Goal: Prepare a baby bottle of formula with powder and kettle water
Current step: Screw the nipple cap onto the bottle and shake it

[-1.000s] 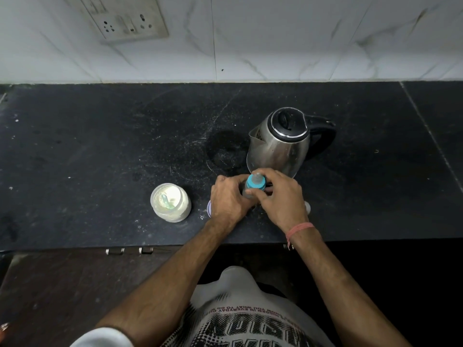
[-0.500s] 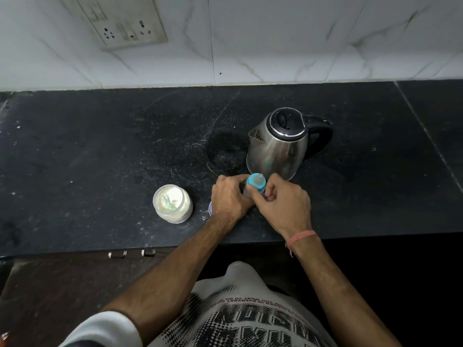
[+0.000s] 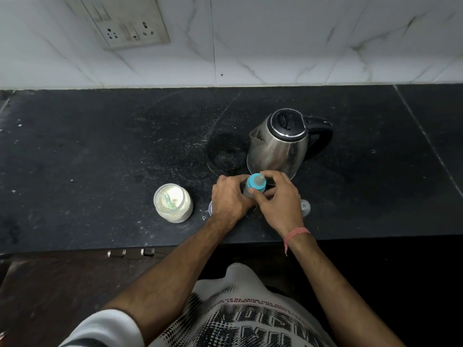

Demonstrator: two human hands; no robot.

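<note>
Baby bottle (image 3: 255, 185) near counter edge (image 3: 175, 242) (kettle (image 3: 278, 149) just behind)

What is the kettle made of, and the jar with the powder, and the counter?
The kettle looks like shiny brushed steel, since its body mirrors the things near it; its lid and handle look like black plastic. The jar is see-through, so clear glass or plastic; the picture cannot settle which. The counter looks like dark polished stone, with fine speckles and a seam line.
</note>
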